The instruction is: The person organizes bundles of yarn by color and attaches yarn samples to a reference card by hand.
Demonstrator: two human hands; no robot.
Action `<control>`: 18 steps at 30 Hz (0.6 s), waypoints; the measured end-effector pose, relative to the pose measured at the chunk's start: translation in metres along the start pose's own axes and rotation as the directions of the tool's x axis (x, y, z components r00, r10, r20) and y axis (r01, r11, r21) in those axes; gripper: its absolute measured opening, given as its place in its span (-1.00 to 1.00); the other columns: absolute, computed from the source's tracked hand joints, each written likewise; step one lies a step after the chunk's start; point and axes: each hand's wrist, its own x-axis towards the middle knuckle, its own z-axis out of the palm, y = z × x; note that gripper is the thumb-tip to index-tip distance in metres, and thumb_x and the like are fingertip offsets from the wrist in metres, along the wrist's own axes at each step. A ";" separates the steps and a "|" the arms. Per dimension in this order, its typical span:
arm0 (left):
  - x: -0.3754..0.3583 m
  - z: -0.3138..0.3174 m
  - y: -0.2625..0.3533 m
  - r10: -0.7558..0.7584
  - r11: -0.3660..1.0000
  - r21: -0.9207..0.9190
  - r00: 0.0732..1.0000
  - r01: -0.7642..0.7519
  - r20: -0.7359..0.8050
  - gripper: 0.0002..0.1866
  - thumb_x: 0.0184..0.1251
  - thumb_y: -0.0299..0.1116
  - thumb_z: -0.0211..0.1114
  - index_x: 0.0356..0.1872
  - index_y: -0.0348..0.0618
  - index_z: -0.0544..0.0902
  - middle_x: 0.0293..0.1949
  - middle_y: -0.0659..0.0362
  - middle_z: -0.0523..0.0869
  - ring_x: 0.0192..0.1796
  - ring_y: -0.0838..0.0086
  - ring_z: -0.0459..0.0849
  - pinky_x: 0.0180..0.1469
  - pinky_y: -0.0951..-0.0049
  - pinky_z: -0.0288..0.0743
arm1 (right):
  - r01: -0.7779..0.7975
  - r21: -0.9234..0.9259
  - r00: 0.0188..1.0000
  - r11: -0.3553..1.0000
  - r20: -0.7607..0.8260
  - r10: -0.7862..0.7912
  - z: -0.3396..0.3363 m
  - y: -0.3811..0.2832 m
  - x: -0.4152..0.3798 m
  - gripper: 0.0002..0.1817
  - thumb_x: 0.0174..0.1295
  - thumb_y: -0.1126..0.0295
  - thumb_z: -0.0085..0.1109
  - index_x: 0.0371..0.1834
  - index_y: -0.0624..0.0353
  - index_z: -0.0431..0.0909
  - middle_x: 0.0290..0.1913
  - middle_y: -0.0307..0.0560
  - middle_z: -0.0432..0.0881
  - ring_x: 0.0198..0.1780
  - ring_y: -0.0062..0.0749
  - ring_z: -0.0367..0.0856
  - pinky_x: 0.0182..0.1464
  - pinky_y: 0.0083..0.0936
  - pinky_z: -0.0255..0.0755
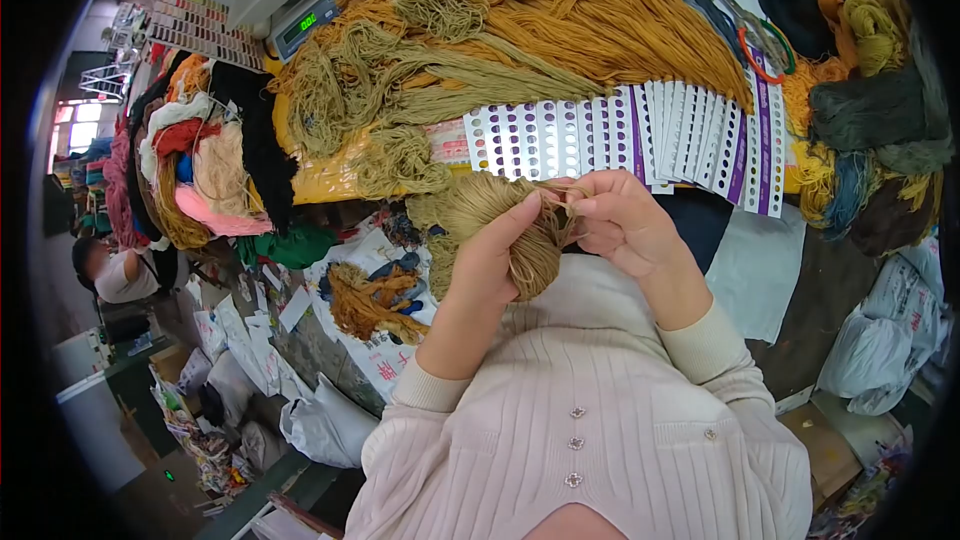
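A thick tan skein of yarn (pixel 484 212) is bunched in my left hand (pixel 497 250), whose fingers wrap round it in front of my chest. At the skein's right end my right hand (pixel 622 220) pinches some loose strands, its fingertips close to my left thumb. Just beyond my hands, olive-green yarn (pixel 400 162) hangs over the table's front edge. Punched cards with rows of holes (pixel 590 135) lie fanned out behind my hands. A large heap of golden-brown yarn (pixel 560 10) covers the table farther back.
Scissors with red and green handles (pixel 765 50) lie at the back right beside dark yarn bundles (pixel 870 110). A digital scale (pixel 305 25) and a colour sample chart (pixel 205 0) stand at the back left. White bags (pixel 325 420) lie on the floor. Another person (pixel 125 270) is far left.
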 end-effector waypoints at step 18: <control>0.004 0.004 -0.002 -0.052 0.998 -0.046 0.994 0.048 -0.099 -0.79 0.12 -0.50 0.05 -0.22 -0.38 0.46 -0.29 0.05 0.55 -0.22 0.40 0.53 -0.17 0.40 0.44 | 0.021 -0.424 0.989 0.906 -0.123 -0.081 0.016 -0.005 -0.004 -0.90 -0.04 0.57 0.07 -0.44 0.35 0.51 -0.44 -0.14 0.53 -0.72 -0.80 0.17 -0.68 -0.82 0.07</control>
